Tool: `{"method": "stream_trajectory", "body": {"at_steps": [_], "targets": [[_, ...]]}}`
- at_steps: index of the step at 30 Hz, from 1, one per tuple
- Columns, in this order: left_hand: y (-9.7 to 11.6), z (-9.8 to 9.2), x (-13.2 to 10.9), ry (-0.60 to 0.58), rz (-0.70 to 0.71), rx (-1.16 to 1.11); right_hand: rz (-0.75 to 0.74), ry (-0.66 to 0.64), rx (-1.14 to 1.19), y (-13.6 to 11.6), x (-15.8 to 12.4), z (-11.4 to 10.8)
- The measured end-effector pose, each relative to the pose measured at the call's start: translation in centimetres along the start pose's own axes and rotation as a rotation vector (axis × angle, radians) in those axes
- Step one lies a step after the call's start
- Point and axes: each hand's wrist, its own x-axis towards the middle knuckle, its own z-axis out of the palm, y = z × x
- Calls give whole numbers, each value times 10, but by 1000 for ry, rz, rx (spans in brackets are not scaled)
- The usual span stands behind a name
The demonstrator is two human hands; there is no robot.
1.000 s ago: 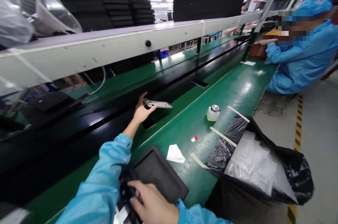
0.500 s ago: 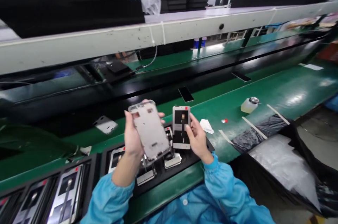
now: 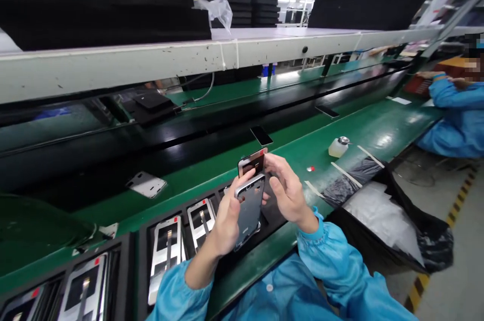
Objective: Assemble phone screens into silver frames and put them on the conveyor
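Observation:
My left hand (image 3: 227, 220) is wrapped round a grey phone housing (image 3: 249, 210), held tilted with its flat face toward me. Just behind the housing stands a phone screen assembly (image 3: 251, 161) with a red sticker, its lower part hidden. The left index finger reaches across its front. At the assembly's upper right edge are the fingertips of my right hand (image 3: 287, 190), curled, the thumb bent and apart from it. Below, a black foam tray (image 3: 141, 255) holds phone assemblies (image 3: 164, 248) with red stickers and flex cables.
Another foam tray (image 3: 126, 270) of phone parts lies at left. On the belt are a white phone plate (image 3: 146, 184) and dark phones (image 3: 261, 135). A liquid bottle (image 3: 338, 147) and a black bag (image 3: 431, 245) are right. A shelf (image 3: 151, 64) spans above; a co-worker's blue sleeve (image 3: 449, 94) shows far right.
Both hands have come together. The housing has turned upright in my left hand, and the screen assembly now stands behind it. My right thumb has left the assembly's front. The view has swung right.

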Motion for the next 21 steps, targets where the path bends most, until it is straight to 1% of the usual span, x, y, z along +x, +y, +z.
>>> {"method": "stream_trajectory", "body": {"at_steps": [2,4,6,9,11,14,17,19,21], "targets": [[1,-1,0,7,138,228,-2,50,29,-8,4,7],[-1,-3,3,-34,285,404,55,118,93,-15,8,17],[-6,-6,6,-95,416,524,125,220,170,-19,12,28],[-12,-7,8,-167,523,640,185,376,253,-19,13,38],[-13,-6,8,-199,558,694,193,429,269,-17,12,41],[-11,-4,8,-235,589,755,175,432,246,-17,10,38],[-12,0,8,-260,603,763,146,397,189,-22,6,30],[-15,3,8,-228,602,741,112,348,137,-23,-1,22],[-20,5,8,-163,575,721,62,285,43,-16,-10,5]]}}
